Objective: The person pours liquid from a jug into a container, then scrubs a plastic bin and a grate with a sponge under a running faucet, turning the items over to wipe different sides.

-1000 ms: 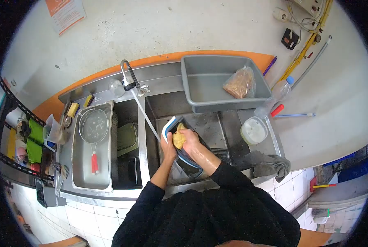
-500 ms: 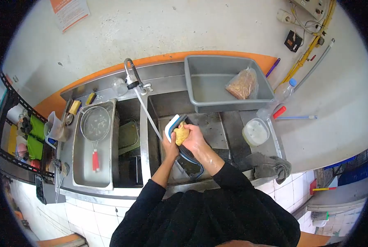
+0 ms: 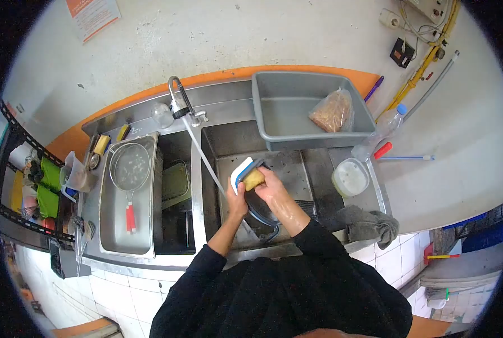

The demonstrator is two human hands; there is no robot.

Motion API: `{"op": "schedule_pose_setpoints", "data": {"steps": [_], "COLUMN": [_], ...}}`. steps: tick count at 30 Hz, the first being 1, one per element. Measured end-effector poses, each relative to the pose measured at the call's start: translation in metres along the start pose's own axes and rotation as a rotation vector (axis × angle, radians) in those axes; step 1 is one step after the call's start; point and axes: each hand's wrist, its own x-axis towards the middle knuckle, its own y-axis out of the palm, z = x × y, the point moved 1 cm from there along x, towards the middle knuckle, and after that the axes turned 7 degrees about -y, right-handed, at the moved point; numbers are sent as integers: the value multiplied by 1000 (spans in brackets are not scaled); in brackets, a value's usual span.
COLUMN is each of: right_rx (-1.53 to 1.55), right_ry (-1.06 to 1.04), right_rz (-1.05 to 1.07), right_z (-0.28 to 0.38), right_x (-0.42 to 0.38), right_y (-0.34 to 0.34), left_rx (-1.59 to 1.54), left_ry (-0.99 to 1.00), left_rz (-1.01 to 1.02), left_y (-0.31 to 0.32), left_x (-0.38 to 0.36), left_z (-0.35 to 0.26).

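Observation:
Over the right sink basin, my left hand (image 3: 237, 201) is closed on a white, blue and dark item (image 3: 242, 172) that looks like stacked lids or containers. My right hand (image 3: 270, 187) grips a yellow sponge (image 3: 254, 179) and presses it against the dark part of that item. Below the hands a dark, blue-edged object (image 3: 269, 232) lies in the basin (image 3: 234, 152), partly hidden by the arms. Water runs from the faucet (image 3: 179, 107) in a pale stream to the left of the hands.
Behind the basin stands a grey tub (image 3: 279, 135) with a bagged brown item (image 3: 333, 112). A foamy container (image 3: 350, 177), a clear bottle (image 3: 382, 135) and a grey cloth (image 3: 369, 225) are on the right. Leftward, a metal tray (image 3: 110, 236) holds a red-handled strainer (image 3: 130, 169).
The held item has turned slightly and more of its dark part shows. My right hand has shifted a little right with the sponge, which looks less squeezed.

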Motion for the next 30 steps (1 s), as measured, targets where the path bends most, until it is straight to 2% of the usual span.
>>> {"op": "schedule_pose_setpoints", "data": {"steps": [2, 3, 6, 11, 13, 21, 27, 30], "right_rx": [0, -3, 119, 144, 191, 195, 190, 140], "right_ry": [95, 99, 109, 118, 112, 101, 108, 52], "right_rz": [216, 216, 476, 467, 547, 497, 486, 455], "right_z": [-1, -1, 4, 25, 29, 34, 32, 28], "right_x": [-1, -1, -20, -57, -59, -70, -72, -63], "right_y": [-2, -4, 2, 20, 18, 21, 20, 16], "left_rx": [-121, -121, -186, -317, -413, -466, -391, -167], "left_ry": [1, -1, -73, -78, -77, -67, -48, 51], "left_rz": [1, -4, 12, 73, 88, 100, 110, 50], "left_y": [1, 0, -1, 4, 10, 11, 7, 6], "left_x": [1, 2, 5, 8, 5, 6, 4, -1], "left_z": [5, 7, 3, -24, -41, -30, -32, -36]}}
